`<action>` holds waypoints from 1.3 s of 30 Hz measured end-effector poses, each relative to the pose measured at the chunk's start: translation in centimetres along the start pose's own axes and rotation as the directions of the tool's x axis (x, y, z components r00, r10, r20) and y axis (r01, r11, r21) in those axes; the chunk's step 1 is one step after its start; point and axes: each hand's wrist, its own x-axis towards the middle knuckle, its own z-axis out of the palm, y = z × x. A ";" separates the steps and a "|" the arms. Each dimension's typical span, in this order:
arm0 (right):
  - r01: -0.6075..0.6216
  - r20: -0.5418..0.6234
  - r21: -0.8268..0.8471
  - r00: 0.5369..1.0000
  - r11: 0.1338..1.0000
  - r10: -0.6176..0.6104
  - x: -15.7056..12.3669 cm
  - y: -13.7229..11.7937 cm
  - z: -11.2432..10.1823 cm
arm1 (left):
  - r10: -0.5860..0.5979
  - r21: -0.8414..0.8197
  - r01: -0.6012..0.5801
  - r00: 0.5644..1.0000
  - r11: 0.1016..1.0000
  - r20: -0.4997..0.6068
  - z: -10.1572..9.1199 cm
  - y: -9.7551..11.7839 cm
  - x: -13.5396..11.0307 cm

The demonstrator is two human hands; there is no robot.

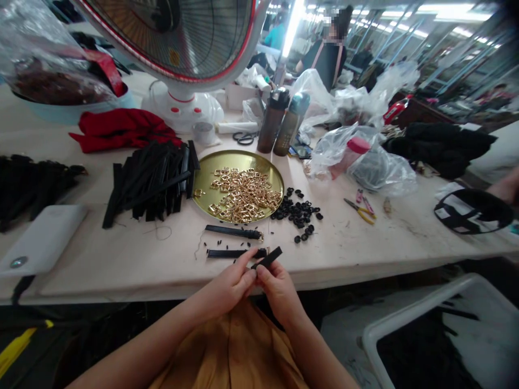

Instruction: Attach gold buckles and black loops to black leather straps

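Both my hands meet at the table's front edge around a short black strap. My left hand pinches its near end with thumb and fingers. Closed on the same strap is my right hand, its thumb against the left one; the strap's free end sticks out up and to the right. Whatever else lies between the fingertips is hidden. Just beyond, two black straps with gold buckles lie flat, a nearer strap and a farther strap. Behind them a round gold tray bears a heap of gold buckles.
Black straps are piled left of the tray, small black rings right of it. Pliers, two bottles and a large fan stand or lie farther off. A white bin is below right. Another person's hand shows at right.
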 end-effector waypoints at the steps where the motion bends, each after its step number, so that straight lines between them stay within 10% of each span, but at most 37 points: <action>1: 0.020 -0.005 -0.038 1.000 0.999 -0.020 0.0 -0.2 0.3 | -0.008 -0.024 0.008 1.000 1.000 0.015 -0.1 0.0 0.2; 9: 0.307 -0.026 -0.491 0.930 0.815 -0.367 6.1 -5.5 -3.2 | -0.045 -0.026 0.041 0.983 0.999 -0.178 -1.4 0.3 1.5; 12: 0.331 0.072 -0.824 0.866 0.459 -0.495 10.2 -6.9 -4.2 | -0.075 -0.114 0.055 0.980 0.992 -0.183 -1.5 0.4 1.2; 16: 0.279 0.273 -0.960 0.891 -0.039 -0.362 13.8 -7.0 -2.8 | -0.095 -0.172 0.059 0.973 0.983 -0.209 -1.7 0.5 0.7; 39: 0.191 0.234 -0.900 0.970 -0.392 -0.064 17.1 -8.3 -0.3 | -0.109 -0.096 0.092 0.975 0.991 -0.193 -1.7 -1.4 0.5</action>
